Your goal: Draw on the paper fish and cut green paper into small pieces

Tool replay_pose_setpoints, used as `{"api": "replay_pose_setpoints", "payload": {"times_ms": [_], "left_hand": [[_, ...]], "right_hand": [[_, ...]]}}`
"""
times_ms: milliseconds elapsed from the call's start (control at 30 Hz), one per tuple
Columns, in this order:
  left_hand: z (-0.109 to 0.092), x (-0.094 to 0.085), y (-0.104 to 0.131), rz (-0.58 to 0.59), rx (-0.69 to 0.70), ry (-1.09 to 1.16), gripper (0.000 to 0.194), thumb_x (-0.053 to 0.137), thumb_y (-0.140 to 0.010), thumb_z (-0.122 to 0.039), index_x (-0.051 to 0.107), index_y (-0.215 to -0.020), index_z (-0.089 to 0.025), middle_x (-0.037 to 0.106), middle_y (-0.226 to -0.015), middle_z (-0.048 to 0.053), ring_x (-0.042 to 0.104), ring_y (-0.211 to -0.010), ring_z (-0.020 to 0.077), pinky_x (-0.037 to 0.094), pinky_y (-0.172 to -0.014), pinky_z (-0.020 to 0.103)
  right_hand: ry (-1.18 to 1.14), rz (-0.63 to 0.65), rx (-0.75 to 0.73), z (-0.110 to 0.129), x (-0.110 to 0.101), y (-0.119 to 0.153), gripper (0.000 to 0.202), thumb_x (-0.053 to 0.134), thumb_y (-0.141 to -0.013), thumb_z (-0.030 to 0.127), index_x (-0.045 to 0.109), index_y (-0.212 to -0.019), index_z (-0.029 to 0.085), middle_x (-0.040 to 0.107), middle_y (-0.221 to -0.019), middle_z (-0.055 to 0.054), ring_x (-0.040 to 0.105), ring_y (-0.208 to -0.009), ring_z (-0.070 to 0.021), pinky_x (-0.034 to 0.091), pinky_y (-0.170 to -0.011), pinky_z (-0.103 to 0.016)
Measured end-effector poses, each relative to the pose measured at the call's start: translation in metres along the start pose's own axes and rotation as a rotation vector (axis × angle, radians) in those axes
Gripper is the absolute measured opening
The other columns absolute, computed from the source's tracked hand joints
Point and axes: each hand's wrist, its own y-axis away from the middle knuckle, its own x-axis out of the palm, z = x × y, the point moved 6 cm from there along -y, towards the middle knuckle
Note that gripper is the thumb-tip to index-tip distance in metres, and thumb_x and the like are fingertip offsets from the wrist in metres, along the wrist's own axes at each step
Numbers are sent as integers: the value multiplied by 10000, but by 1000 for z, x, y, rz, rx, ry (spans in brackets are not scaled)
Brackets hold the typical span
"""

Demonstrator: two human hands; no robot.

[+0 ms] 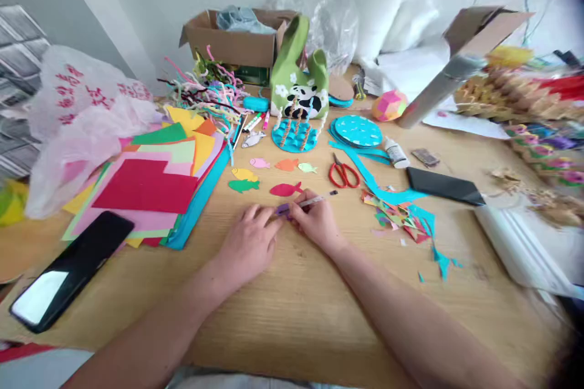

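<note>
My right hand (318,223) is closed around a slim pen (320,199), its far end pointing right. Under the pen's tip lies a small purple paper piece (282,209), partly hidden by my fingers. My left hand (252,238) lies flat on the table, its fingertips at the left of the purple piece. Just beyond my hands are cut paper fish: a red one (286,189), a green one (243,185), a yellow one (245,174), a pink one (260,163), an orange one (287,165) and a pale green one (307,168). Red-handled scissors (343,176) lie to the right.
Coloured sheets (146,188) and a phone (70,270) are at left. A blue disc with upright twisted stems (296,135) stands before a green panda bag (298,82). Paper scraps (401,216), a glue bottle (396,153) and a black slab (444,186) lie right.
</note>
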Motion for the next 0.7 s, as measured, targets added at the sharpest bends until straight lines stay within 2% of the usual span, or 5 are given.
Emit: {"api": "replay_pose_setpoints", "payload": {"times_ms": [433, 700], "left_hand": [[-1, -1, -1, -24, 10, -2, 383, 473, -883, -142, 586, -1233, -248, 565, -1214, 67, 448, -1132, 261, 402, -989, 463], [-1, -1, -1, -26, 16, -5, 401, 462, -888, -141, 565, -1263, -241, 563, -1225, 66, 444, -1129, 262, 403, -991, 464]], "right_hand": [[-62, 0, 43, 1, 0, 1, 137, 585, -757, 271, 494, -686, 198, 544, -483, 40, 438, -364, -82, 339, -368, -197], [-28, 16, 12, 3, 0, 1, 131, 583, -762, 265, 501, -688, 196, 552, -498, 36, 449, -378, -82, 345, -378, -196]]}}
